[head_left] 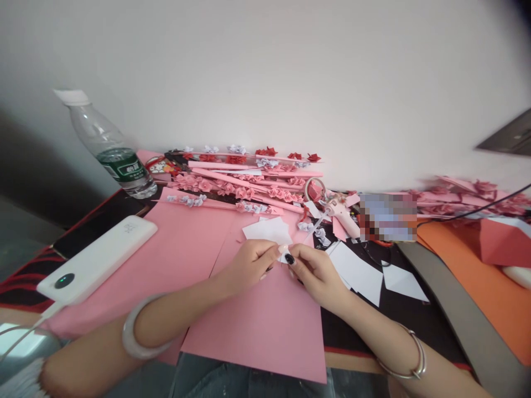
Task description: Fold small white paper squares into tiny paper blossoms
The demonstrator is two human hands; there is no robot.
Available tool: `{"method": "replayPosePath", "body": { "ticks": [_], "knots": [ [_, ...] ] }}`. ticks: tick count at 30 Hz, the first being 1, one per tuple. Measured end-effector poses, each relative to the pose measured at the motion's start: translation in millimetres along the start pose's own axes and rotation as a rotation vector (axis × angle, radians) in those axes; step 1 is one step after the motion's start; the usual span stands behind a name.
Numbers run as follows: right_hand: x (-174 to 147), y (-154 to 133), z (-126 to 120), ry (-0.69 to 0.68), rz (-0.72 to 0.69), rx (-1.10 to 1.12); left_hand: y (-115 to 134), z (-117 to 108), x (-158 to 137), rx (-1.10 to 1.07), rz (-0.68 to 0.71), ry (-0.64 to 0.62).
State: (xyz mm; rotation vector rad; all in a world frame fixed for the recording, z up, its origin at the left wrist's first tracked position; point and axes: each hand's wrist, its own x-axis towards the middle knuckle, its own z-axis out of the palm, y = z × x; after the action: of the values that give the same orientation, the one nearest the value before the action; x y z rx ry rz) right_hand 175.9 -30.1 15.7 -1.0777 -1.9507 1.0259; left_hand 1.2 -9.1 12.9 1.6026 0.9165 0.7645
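Over the pink paper sheet (265,326), my left hand (255,262) and my right hand (317,271) meet fingertip to fingertip. Both pinch a small piece of white paper (283,257), mostly hidden by the thumbs and fingers. Just behind them lie some white paper squares (265,229). Further white paper sheets (359,271) are to the right of my right hand. Little folded white paper flowers (319,236) rest behind it, near a pink-and-white glue gun (344,215).
Pink paper stems with folded flowers (244,188) are piled along the wall. At left stand a water bottle (120,155) and a white power bank (99,257) with a cable. Orange paper (477,282) and a red folded paper (504,243) lie at right, beside a grey strip (440,293).
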Motion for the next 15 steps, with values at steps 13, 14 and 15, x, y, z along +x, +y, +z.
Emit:
{"method": "replayPosePath", "body": {
  "ticks": [13, 14, 15],
  "knots": [
    [0.8, 2.7, -2.4, 0.075, -0.005, -0.085, -6.0, -2.9, 4.2, -0.026, 0.01, -0.137],
    [1.0, 2.6, -2.5, 0.068, -0.009, -0.082, -5.9, -3.0, 4.6, -0.041, 0.016, -0.155],
    [1.2, 2.5, -2.6, 0.057, -0.011, -0.074, -6.0, -3.0, 4.9, -0.058, 0.023, -0.171]
  ]
}}
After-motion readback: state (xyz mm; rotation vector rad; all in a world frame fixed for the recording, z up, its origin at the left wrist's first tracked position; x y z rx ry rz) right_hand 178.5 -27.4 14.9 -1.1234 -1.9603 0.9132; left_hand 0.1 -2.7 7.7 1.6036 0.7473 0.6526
